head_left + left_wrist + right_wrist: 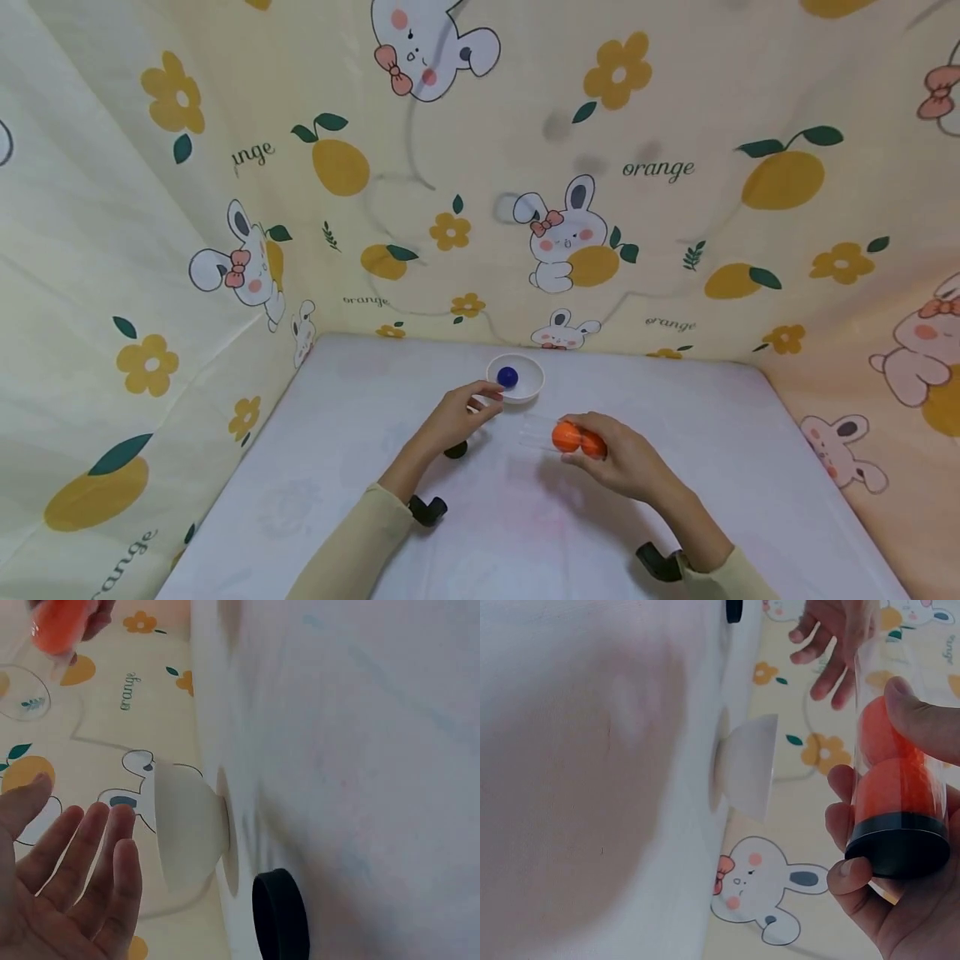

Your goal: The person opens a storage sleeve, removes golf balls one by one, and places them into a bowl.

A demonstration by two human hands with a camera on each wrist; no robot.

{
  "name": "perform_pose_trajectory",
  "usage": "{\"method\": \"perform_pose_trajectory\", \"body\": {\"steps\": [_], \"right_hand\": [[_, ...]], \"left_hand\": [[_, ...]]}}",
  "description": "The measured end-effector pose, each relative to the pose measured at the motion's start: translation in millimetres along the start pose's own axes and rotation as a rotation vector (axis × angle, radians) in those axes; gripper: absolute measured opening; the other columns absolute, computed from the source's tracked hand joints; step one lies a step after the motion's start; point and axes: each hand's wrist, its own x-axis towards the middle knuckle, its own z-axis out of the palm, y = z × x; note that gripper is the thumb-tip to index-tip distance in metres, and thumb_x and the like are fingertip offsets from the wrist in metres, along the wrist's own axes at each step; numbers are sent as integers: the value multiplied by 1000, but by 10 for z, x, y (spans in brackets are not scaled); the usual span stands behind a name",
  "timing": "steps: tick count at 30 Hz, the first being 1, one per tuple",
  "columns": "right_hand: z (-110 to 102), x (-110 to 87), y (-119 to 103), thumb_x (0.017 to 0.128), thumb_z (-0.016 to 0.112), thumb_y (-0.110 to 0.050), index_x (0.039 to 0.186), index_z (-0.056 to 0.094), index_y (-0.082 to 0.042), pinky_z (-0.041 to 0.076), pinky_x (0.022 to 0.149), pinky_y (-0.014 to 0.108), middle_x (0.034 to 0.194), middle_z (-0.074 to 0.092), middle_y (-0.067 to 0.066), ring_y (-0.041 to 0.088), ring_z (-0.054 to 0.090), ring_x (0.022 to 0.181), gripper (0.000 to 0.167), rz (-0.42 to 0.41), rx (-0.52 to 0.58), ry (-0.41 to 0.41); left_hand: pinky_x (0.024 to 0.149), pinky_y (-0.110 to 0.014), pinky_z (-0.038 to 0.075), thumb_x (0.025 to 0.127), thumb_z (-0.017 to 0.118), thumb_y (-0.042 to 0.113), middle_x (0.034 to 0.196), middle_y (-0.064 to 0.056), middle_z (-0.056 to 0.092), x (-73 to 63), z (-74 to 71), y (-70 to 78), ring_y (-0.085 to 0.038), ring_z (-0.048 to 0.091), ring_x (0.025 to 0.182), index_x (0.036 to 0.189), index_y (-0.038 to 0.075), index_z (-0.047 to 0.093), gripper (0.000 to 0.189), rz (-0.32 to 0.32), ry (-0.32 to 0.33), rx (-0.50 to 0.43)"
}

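Observation:
My right hand [618, 458] grips a clear tube [868, 667] with a black base cap [898, 851]. Two orange balls [900, 787] sit inside it at the capped end. The tube lies nearly level above the table in the head view, its clear end pointing left. My left hand [457, 417] is held beside the white bowl [534, 385], fingers extended and apart, with nothing in it. Inside the bowl rests a dark blue ball [507, 377]. A black round cap [281, 915] is on the table near my left hand, partly hidden by the wrist in the head view.
The white table [495, 533] is bounded behind and at both sides by a hanging cloth [480, 267] printed with rabbits and oranges. Black wrist mounts [429, 510] stick out from both forearms.

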Motion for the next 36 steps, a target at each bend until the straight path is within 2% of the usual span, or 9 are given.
{"method": "perform_pose_trajectory", "body": {"steps": [4,10,16,20,25,36], "right_hand": [[-4,12,1,92,87,-42,138,71,-19,59,86,40,123,74,-4,12,66,100,54,-5,-8,7],[-6,16,-9,91,87,-41,139,71,-19,59,88,41,122,74,-4,13,66,101,55,9,-8,-10],[-1,11,-7,92,86,-42,139,71,-20,60,91,45,126,74,-3,15,67,104,54,24,-10,-26],[-3,18,-8,91,87,-41,139,71,-20,60,92,47,128,74,-2,16,68,107,54,4,-14,-13],[-10,28,-20,90,89,-39,138,71,-20,61,91,46,128,74,-1,17,69,106,54,-18,-33,-3],[-31,39,-50,89,90,-38,139,71,-20,61,92,48,128,73,2,20,69,107,56,10,-44,-30]], "left_hand": [[89,-35,60,107,69,34,131,4,73,-86,-19,16,-17,70,109,142,24,68,36,11,-42,-42],[86,-32,60,107,69,34,134,-6,73,-186,8,52,-16,71,108,146,20,65,42,49,-82,-80],[93,-32,58,106,72,32,135,-6,72,-275,68,95,-12,71,106,149,26,62,45,93,-116,-100],[98,-34,57,105,73,30,136,-9,72,-302,100,146,-10,71,105,150,24,61,48,113,-121,-100],[99,-34,57,104,75,29,135,-8,72,-307,121,207,-9,71,105,151,23,60,50,123,-131,-87],[97,-41,60,101,78,31,131,-4,73,-343,186,275,-7,69,102,145,26,64,47,86,-104,-41]]}}
